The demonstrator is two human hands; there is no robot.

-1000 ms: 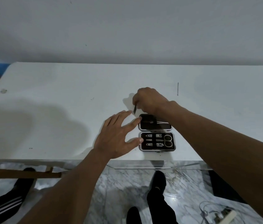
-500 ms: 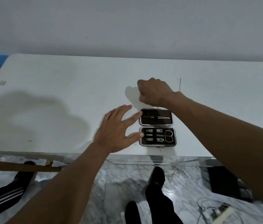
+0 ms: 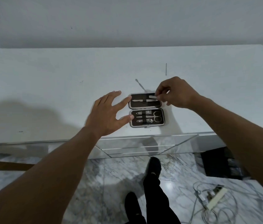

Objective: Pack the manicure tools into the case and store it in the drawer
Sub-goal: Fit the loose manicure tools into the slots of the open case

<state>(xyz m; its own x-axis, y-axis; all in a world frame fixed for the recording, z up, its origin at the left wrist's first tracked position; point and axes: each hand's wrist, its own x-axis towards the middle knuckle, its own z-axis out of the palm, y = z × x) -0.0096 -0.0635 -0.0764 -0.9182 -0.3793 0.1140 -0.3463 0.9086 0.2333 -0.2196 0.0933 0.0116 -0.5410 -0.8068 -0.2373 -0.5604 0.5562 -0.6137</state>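
The small black manicure case [image 3: 146,106] lies open near the front edge of the white table [image 3: 46,88]. Its near half holds two clippers and small scissors [image 3: 157,118] under an elastic band. Its far half holds a slim metal tool [image 3: 138,100]. My right hand [image 3: 174,92] pinches a flat metal tool [image 3: 152,96] at the far half's right end. My left hand [image 3: 109,113] rests with fingers spread, index and thumb tips touching the case's left edge. A thin metal pusher [image 3: 139,84] lies loose on the table just behind the case.
A thin dark stick [image 3: 166,69] lies farther back on the table. A mirrored drawer front [image 3: 143,146] sits under the table edge. Below are a marble floor, my legs in black [image 3: 153,183], a power strip with cables [image 3: 215,198] and a dark box [image 3: 221,164].
My right hand moved from behind the case to its far half's right end, now pinching a flat tool. The pusher it covered is now visible on the table. The left hand stayed.
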